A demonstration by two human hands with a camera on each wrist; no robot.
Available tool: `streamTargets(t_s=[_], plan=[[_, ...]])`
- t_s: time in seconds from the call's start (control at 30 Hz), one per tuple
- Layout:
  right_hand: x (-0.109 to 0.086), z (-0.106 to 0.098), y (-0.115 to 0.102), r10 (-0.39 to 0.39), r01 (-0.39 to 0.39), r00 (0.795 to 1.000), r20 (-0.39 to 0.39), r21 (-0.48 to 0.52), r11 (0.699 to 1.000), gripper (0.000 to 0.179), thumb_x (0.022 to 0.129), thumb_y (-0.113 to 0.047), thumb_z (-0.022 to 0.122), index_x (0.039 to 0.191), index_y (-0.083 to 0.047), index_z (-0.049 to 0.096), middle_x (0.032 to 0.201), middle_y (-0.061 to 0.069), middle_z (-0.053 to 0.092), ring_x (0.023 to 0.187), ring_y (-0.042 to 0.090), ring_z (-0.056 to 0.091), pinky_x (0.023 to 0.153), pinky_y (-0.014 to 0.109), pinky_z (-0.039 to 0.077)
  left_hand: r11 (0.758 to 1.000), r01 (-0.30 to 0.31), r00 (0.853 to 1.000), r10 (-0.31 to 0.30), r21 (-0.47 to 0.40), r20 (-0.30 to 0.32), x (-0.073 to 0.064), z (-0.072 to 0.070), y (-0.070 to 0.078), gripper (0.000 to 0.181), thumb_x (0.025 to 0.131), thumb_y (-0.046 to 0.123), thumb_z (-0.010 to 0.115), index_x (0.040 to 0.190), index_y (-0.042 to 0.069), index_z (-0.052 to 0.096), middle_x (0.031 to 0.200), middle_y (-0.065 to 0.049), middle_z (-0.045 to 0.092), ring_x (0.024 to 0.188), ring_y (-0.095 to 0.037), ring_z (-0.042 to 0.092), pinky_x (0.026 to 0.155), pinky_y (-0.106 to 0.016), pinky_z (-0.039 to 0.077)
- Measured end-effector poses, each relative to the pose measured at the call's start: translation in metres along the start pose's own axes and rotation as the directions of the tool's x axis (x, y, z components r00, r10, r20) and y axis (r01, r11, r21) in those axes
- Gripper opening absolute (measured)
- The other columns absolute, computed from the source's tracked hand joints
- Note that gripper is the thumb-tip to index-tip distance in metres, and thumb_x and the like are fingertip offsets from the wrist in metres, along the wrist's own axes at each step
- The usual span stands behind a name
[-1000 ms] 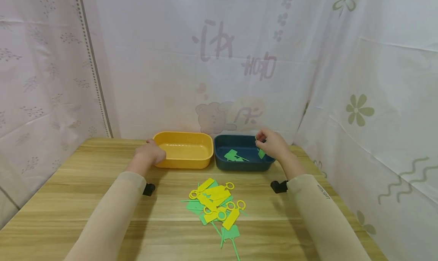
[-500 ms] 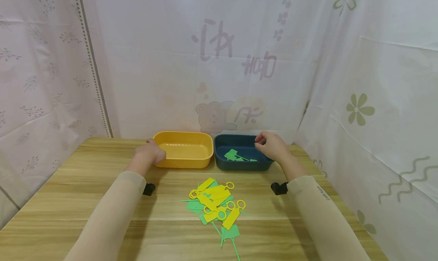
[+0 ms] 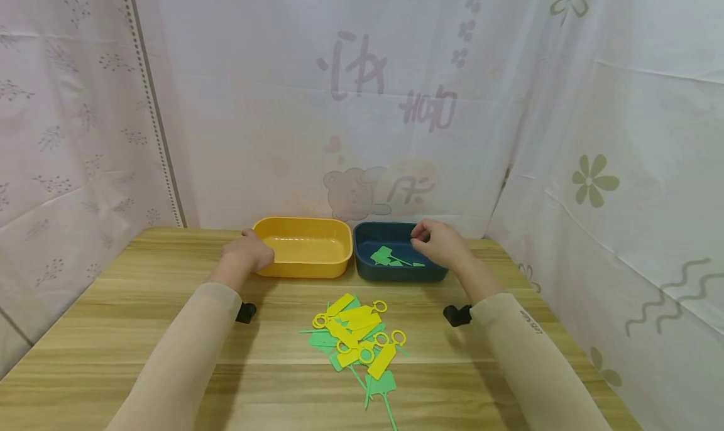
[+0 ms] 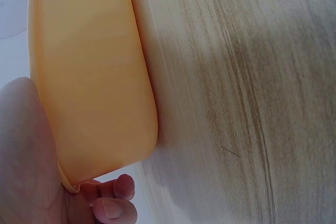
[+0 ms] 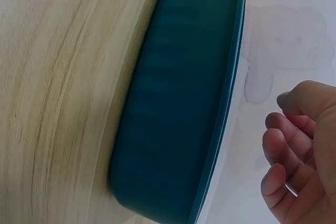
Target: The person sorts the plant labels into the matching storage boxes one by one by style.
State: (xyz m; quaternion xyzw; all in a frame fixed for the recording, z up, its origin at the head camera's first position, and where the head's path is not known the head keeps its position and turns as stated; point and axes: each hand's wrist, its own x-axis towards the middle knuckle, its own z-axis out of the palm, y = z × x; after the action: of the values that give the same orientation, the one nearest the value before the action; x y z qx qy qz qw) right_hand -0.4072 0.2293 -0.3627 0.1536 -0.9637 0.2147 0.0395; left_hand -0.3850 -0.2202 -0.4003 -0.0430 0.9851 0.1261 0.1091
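Note:
A yellow plastic basin [image 3: 305,269] stands at the back of the table, its left end gripped by my left hand [image 3: 247,252]. In the left wrist view the thumb lies along the rim and curled fingertips [image 4: 113,209] show at the basin's end. My right hand [image 3: 444,242] hovers over the right end of a dark blue basin [image 3: 401,274], fingers loosely bent with nothing between them. Inside the blue basin lie several green plastic tags [image 3: 383,255]. Nearer me is a loose pile of yellow tags [image 3: 383,360] with rings and green tags [image 3: 381,382] with thin tails.
The two basins stand side by side on the wooden table [image 3: 141,330], close to a printed white curtain [image 3: 271,136] behind. More curtain hangs at the left and right. A black wrist mount [image 3: 457,316] sits by each sleeve.
My right hand has let a green tag drop into the blue basin and shifted slightly left. The left hand has stayed on the yellow basin; the pile looks the same.

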Motion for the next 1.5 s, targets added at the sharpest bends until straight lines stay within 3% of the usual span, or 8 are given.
streamTargets(t_s=[0.17, 0.6, 0.73, 0.97, 1.27, 1.5], plan=[[-0.003, 0.004, -0.014, -0.031, 0.031, 0.999, 0.005, -0.002, 1.000, 0.020, 0.106, -0.028, 0.070, 0.119, -0.014, 0.073, 0.115, 0.008, 0.077, 0.100, 0.027, 0.069, 0.091, 0.047, 0.059, 1.000, 0.001, 1.000, -0.001, 0.000, -0.001, -0.001, 0.000, 0.002, 0.088, 0.102, 0.030, 0.032, 0.162, -0.026, -0.001, 0.142, -0.041, 0.064, 0.117, -0.047, 0.069, 0.109, -0.064, 0.052], [-0.009, 0.023, -0.049, -0.144, 0.144, 0.988, 0.050, -0.009, 0.989, 0.015, 0.105, -0.027, 0.071, 0.117, -0.019, 0.074, 0.109, 0.000, 0.078, 0.089, 0.017, 0.068, 0.084, 0.040, 0.059, 1.000, -0.001, 1.000, 0.001, -0.008, 0.006, 0.000, 0.000, 0.000, 0.089, 0.102, 0.029, 0.032, 0.162, -0.026, -0.003, 0.138, -0.040, 0.066, 0.106, -0.041, 0.068, 0.105, -0.061, 0.053], [-0.012, 0.030, -0.063, -0.183, 0.184, 0.980, 0.080, -0.011, 0.983, 0.014, 0.104, -0.027, 0.072, 0.116, -0.020, 0.074, 0.108, -0.002, 0.077, 0.092, 0.016, 0.068, 0.085, 0.039, 0.060, 1.000, 0.001, 1.000, -0.001, -0.016, 0.003, 0.000, 0.000, 0.000, 0.089, 0.102, 0.029, 0.033, 0.162, -0.025, -0.004, 0.134, -0.039, 0.068, 0.103, -0.040, 0.068, 0.107, -0.062, 0.053], [-0.018, 0.047, -0.081, -0.247, 0.257, 0.956, 0.158, -0.049, 0.965, 0.011, 0.103, -0.024, 0.077, 0.113, -0.020, 0.075, 0.107, -0.005, 0.077, 0.094, 0.015, 0.067, 0.091, 0.038, 0.060, 1.000, -0.002, 1.000, 0.002, -0.018, 0.000, 0.000, 0.000, 0.001, 0.089, 0.102, 0.029, 0.033, 0.162, -0.025, -0.003, 0.140, -0.042, 0.064, 0.114, -0.046, 0.069, 0.110, -0.064, 0.051], [-0.022, 0.068, -0.084, -0.238, 0.260, 0.932, 0.274, -0.047, 0.964, 0.013, 0.102, -0.026, 0.074, 0.114, -0.022, 0.076, 0.098, -0.011, 0.071, 0.091, 0.013, 0.063, 0.089, 0.034, 0.057, 1.000, -0.002, 1.000, 0.002, -0.010, 0.008, -0.001, 0.000, 0.000, 0.089, 0.102, 0.029, 0.032, 0.162, -0.025, -0.003, 0.137, -0.040, 0.067, 0.112, -0.044, 0.069, 0.107, -0.061, 0.053], [-0.023, 0.082, -0.086, -0.218, 0.271, 0.921, 0.322, -0.128, 0.954, 0.017, 0.101, -0.028, 0.078, 0.117, -0.021, 0.076, 0.093, -0.011, 0.067, 0.086, 0.012, 0.061, 0.082, 0.030, 0.056, 1.000, -0.005, 1.000, 0.005, -0.013, 0.012, -0.004, -0.002, 0.001, 0.089, 0.102, 0.030, 0.032, 0.163, -0.025, -0.004, 0.131, -0.038, 0.070, 0.102, -0.041, 0.069, 0.102, -0.059, 0.055]])
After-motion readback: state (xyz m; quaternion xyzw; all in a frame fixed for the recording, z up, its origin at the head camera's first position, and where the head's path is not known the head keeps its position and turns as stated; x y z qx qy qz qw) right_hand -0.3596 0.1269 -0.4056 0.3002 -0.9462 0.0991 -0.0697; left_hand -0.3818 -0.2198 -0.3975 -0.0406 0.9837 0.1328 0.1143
